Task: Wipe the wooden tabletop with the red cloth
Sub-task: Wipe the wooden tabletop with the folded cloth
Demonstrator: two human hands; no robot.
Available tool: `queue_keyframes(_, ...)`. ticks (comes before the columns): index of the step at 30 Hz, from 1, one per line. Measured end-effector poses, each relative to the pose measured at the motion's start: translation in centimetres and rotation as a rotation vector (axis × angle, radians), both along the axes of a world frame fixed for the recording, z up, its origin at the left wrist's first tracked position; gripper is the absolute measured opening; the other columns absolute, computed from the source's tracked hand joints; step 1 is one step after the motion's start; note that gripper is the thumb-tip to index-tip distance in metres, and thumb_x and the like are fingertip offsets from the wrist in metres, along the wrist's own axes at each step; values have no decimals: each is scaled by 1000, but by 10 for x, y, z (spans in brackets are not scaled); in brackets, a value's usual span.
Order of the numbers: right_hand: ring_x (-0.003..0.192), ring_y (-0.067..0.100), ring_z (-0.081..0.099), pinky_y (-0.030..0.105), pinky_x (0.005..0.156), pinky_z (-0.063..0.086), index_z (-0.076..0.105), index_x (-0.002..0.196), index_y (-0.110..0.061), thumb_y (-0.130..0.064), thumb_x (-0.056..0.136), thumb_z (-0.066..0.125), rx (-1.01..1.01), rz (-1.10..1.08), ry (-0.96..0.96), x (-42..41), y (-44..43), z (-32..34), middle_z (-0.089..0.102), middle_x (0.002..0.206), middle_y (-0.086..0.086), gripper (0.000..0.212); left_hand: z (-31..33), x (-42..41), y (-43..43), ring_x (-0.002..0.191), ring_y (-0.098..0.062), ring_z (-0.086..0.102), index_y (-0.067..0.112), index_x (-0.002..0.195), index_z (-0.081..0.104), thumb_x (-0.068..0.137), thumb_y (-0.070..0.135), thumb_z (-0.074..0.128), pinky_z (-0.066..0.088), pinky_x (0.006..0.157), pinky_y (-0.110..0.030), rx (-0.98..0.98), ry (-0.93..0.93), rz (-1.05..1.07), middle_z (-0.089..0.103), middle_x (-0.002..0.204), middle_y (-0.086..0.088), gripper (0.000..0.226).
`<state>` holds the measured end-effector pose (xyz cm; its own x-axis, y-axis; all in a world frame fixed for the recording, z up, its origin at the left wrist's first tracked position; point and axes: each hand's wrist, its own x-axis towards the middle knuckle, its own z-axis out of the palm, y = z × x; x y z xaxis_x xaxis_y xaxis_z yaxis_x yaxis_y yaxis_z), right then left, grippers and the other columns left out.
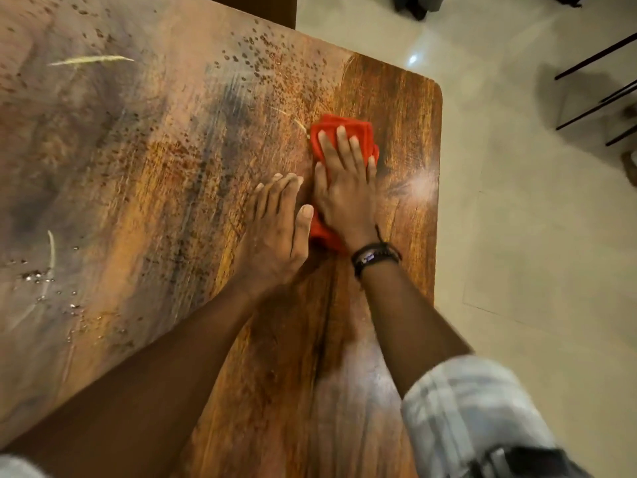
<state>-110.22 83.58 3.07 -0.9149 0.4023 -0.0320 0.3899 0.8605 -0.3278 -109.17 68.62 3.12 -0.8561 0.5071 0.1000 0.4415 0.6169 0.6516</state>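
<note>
Droplets and specks sit on the wooden tabletop well left of both hands. Left hand flat on the wood, fingers straight, thumb touching the red cloth. Just right of it, right hand presses flat on the cloth, fingers spread, near the table's right edge.

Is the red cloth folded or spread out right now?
Folded. The red cloth shows stacked edges beyond the right hand, which presses flat on it.
</note>
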Motion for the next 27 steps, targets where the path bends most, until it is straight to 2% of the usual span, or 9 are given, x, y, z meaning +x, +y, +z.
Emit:
queue_keyframes(3, 156, 18, 6, 47, 125, 0, 20, 158, -32, -38, 107, 29, -2, -19, -54, -40, 17, -3, 11, 168, -3, 52, 1, 0, -2, 147, -26, 29, 4, 147, 39, 103, 40, 21, 19, 122, -49, 45, -40, -13, 40, 154, -14, 59)
queue_keyframes(7, 156, 17, 4, 46, 126, -1, 21, 158, -33, -36, 108, 30, -41, -20, -45, -16, 4, 1, 10, 168, -4, 51, -2, 1, -5, 145, -27, 32, 4, 145, 41, 104, 37, 24, 23, 121, -49, 87, -28, -13, 42, 152, -15, 55)
queue_keyframes(12, 156, 14, 5, 45, 126, 1, 22, 158, -33, -36, 104, 28, -44, 50, 12, 94, -52, 6, 12, 168, -4, 54, -6, 0, -4, 140, -30, 40, 1, 141, 46, 105, 34, 26, 29, 118, -50, 159, 11, 4, 48, 146, -17, 53)
queue_keyframes(15, 155, 10, 1, 45, 126, 1, 19, 158, -36, -39, 105, 25, -79, 25, -15, 177, -92, 5, 9, 168, -8, 53, -4, 1, -4, 134, -29, 46, 3, 137, 50, 104, 33, 26, 30, 117, -47, 161, 33, 5, 54, 140, -15, 50)
queue_keyframes(19, 155, 11, 5, 51, 124, 7, 20, 157, -38, -45, 106, 24, -113, 5, -18, 267, -131, 4, 12, 167, -10, 51, 0, 4, -12, 126, -29, 52, 6, 133, 54, 103, 40, 29, 29, 115, -50, 106, -11, -65, 60, 132, -11, 52)
queue_keyframes(22, 155, 11, 4, 48, 125, 5, 23, 157, -37, -47, 105, 26, -79, 18, -22, 266, -120, 5, 13, 167, -9, 53, 9, 32, -37, 132, -26, 48, 9, 137, 51, 103, 42, 31, 22, 118, -54, -11, 13, -133, 59, 136, -8, 51)
queue_keyframes(27, 156, 16, 4, 49, 126, 2, 21, 158, -35, -46, 106, 26, -39, -49, -24, 191, -75, 3, 12, 168, -5, 54, 17, 116, -118, 140, -25, 40, 14, 139, 49, 103, 42, 31, 22, 119, -51, -199, 58, -187, 53, 142, -7, 50)
